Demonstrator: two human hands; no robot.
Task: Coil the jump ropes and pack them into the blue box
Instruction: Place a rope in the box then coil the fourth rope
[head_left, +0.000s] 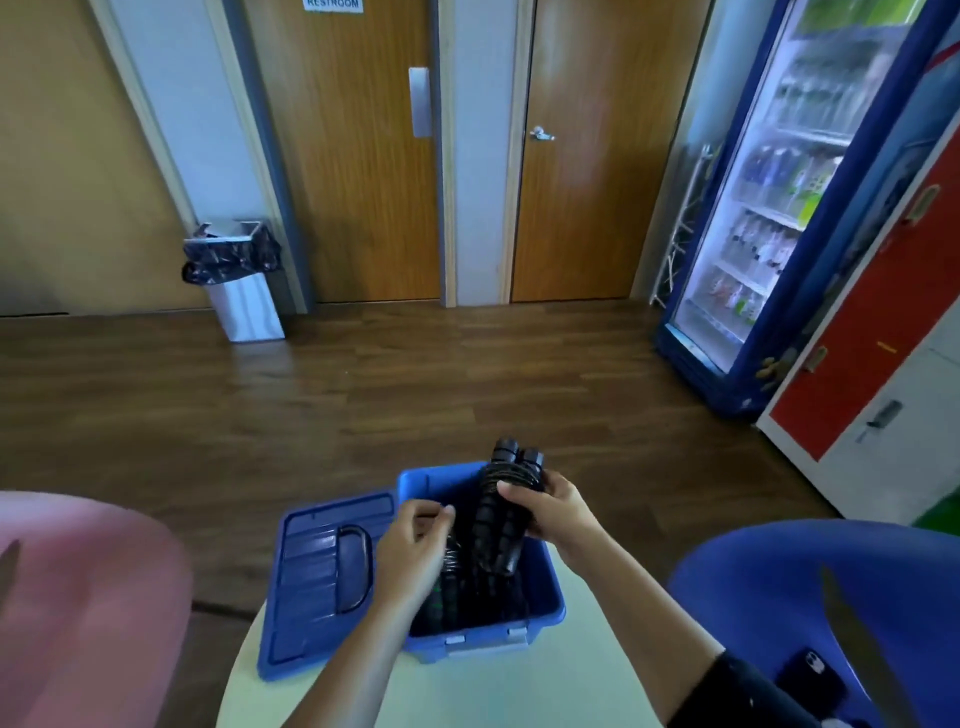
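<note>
We see the right hand (558, 512) clasping a coiled black jump rope bundle (501, 512), handles up, over the open blue plastic box (545, 597) on the pale round table (519, 691). The left hand (415, 545) reaches into the box, fingers curled at more dark ropes (457, 587); its grip we cannot tell. Blue lid (317, 582) lies just beside, left.

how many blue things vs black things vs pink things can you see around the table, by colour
Blue: 4 (open blue plastic box, flat blue lid beside it, curved blue chair, blue-framed drinks fridge)
Black: 2 (coiled black jump rope bundle held by the right hand, black phone on the chair)
Pink: 1 (rounded pink seat)
Total: 7
</note>
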